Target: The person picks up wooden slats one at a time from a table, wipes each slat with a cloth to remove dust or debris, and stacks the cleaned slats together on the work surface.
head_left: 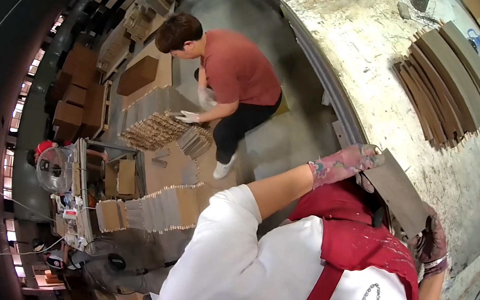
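A flat grey-brown wooden board [401, 193] is held between my two hands, at the near edge of the worktable. My left hand [344, 165], in a pink patterned glove, is closed on the board's upper left end. My right hand [431, 242], in a darker, stained glove, grips its lower right end; some of its fingers are hidden. Farther up the pale, worn worktable [379, 65] lies a stack of similar brown boards [448, 85], fanned out unevenly, with small tabs along their ends.
To the left, a person in a red shirt [238, 65] crouches with gloved hands at a floor stack of boards [159, 128]. More boards [162, 207] lie in a row nearby. A standing fan [53, 169] and brown cartons [76, 93] are farther left. A small dark cup [419, 0] stands on the table.
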A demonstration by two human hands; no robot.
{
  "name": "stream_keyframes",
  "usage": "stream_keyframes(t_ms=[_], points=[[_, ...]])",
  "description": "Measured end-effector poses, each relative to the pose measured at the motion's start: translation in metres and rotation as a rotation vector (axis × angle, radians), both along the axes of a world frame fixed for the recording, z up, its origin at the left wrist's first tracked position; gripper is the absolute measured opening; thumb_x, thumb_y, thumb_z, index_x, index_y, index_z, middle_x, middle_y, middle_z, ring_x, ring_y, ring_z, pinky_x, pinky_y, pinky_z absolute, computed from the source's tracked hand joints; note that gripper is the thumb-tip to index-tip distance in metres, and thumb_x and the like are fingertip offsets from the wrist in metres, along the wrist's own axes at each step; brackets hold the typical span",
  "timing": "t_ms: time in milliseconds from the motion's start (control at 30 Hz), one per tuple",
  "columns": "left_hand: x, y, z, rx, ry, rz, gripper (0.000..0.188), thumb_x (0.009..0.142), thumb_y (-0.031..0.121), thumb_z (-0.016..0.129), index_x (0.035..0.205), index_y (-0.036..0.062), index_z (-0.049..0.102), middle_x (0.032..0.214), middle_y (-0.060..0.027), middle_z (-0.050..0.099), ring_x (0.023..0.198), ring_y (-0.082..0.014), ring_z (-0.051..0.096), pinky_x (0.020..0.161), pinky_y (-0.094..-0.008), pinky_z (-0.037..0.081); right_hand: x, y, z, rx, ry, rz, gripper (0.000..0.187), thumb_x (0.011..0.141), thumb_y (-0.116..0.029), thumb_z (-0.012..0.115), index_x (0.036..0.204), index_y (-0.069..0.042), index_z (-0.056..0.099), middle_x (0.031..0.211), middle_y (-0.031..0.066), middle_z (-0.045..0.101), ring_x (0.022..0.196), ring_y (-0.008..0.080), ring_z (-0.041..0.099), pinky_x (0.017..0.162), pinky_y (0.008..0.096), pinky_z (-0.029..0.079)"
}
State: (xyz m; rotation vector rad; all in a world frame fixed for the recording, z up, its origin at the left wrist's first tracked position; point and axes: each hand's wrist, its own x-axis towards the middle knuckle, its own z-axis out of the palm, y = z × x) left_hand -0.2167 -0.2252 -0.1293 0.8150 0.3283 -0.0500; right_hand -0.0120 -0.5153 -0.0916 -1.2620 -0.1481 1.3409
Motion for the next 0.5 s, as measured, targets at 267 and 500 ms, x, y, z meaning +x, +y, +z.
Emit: stream_keyframes(t_ms=[267, 500], points=[[0.040, 0.036, 0.063, 0.113, 0.131, -0.129, 0.032, 0.093, 0.011, 0.055, 0.122, -0.0012, 0.048, 0.106, -0.0069, 0.060, 0.088, -0.0187, 0.064, 0.075, -0.0278, 0.051, -0.009, 0.003, 0.014, -0.021, 0.124, -0.221, 0.053, 0.086, -0.040, 0.064, 0.118, 0.001, 0.054, 0.102, 0.0104, 0.060, 0.084, 0.0194, 0.062, 0.066, 0.0335, 0.057], [0.060, 0.102, 0.091, 0.186, -0.125, -0.368, 0.058, 0.088, 0.022, 0.063, 0.136, -0.0003, 0.041, 0.132, -0.0067, 0.050, 0.118, -0.0147, 0.048, 0.097, -0.0266, 0.039, -0.010, 0.061, 0.107, -0.005, -0.636, -0.133, 0.069, 0.073, -0.045, 0.074, 0.120, 0.002, 0.054, 0.108, 0.0110, 0.062, 0.100, 0.0221, 0.060, 0.089, 0.0354, 0.048]])
